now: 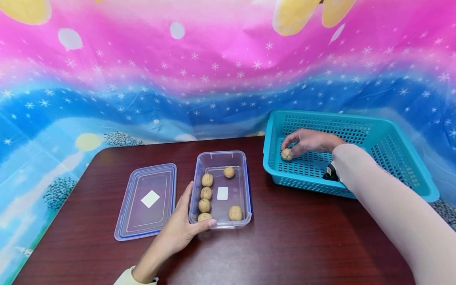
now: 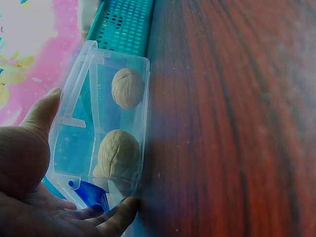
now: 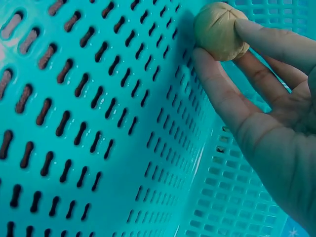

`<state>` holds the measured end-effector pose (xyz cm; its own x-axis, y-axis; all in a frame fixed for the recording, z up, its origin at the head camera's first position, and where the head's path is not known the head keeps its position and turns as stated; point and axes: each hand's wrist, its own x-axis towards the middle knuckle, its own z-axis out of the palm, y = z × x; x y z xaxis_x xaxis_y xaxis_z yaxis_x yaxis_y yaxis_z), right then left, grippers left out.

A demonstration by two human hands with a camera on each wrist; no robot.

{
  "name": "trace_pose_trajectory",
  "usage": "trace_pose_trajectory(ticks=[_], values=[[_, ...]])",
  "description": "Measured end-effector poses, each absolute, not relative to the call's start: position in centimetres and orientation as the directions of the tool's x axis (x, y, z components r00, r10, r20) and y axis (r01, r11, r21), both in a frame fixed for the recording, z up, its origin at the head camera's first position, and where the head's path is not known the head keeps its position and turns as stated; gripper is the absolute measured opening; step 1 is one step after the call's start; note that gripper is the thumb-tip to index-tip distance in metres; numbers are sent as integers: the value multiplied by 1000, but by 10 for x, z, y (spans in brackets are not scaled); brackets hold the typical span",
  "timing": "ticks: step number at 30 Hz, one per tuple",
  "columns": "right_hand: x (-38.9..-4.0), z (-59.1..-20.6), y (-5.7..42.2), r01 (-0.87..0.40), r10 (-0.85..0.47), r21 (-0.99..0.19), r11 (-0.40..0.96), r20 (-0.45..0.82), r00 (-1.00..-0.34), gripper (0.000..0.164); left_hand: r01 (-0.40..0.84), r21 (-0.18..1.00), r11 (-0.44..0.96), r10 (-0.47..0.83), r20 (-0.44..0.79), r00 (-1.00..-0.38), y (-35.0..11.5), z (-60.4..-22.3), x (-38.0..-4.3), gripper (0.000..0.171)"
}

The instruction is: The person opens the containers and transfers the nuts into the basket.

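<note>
In the head view a clear plastic container (image 1: 222, 156) stands mid-table with several walnuts (image 1: 207, 180) inside, some in a row along its left wall and two more on the right. My left hand (image 1: 179, 231) rests against the container's near left corner, thumb over the front rim and fingers along the side. Over in the turquoise basket (image 1: 320, 188), my right hand (image 1: 309, 141) pinches a walnut (image 1: 287, 154) near the basket's left end. The right wrist view shows that walnut (image 3: 220, 30) between thumb and fingertips, close to the perforated basket surface.
A clear lid (image 1: 146, 209) with a blue seal and a white label lies flat left of the container. Behind the brown table (image 1: 281, 245) hangs a patterned cloth (image 1: 221, 79). The basket sits at the table's right side.
</note>
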<state>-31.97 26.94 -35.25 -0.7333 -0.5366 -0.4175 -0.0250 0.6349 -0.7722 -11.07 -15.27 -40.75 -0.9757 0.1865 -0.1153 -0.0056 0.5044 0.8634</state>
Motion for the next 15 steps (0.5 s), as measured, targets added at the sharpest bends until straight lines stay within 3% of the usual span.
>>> trace_pose_trajectory(ticks=[15], values=[[-322, -356, 270, -49, -537, -767, 639, -400, -742, 34, -2, 864, 503, 187, -110, -976, -153, -408, -111, 121]])
